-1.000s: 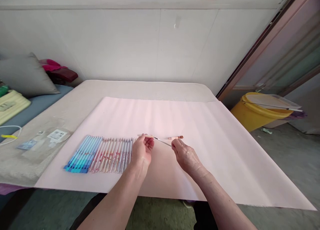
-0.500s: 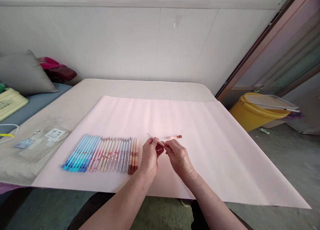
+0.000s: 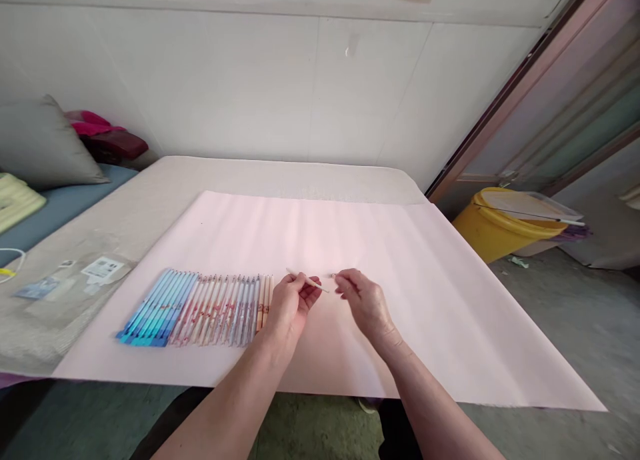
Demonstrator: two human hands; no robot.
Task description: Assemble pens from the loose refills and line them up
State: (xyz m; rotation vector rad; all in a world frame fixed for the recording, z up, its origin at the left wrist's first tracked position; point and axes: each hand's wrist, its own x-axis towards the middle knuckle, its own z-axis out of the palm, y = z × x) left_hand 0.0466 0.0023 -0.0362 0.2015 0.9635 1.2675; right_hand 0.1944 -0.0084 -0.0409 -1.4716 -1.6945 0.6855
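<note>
My left hand (image 3: pixel 293 303) pinches a thin pale pen barrel (image 3: pixel 306 281) whose tip points right, just above the pink paper sheet (image 3: pixel 450 300). My right hand (image 3: pixel 363 301) is curled over a short pink pen part (image 3: pixel 333 275); only the part's left end shows past my fingertips. A row of several pens (image 3: pixel 200 308), blue on the left and pink and brown on the right, lies side by side on the sheet directly left of my left hand.
The pink sheet covers a beige-clothed table (image 3: pixel 280 173) set against a white wall. A clear plastic bag with labels (image 3: pixel 75 280) lies at the left. A grey pillow (image 3: pixel 45 143) is farther left. A yellow bin (image 3: pixel 500 223) stands on the floor at the right.
My hands have parted after meeting over the thin barrel. My right hand moved right onto the short pen part, which lay uncovered before. The view has shifted slightly.
</note>
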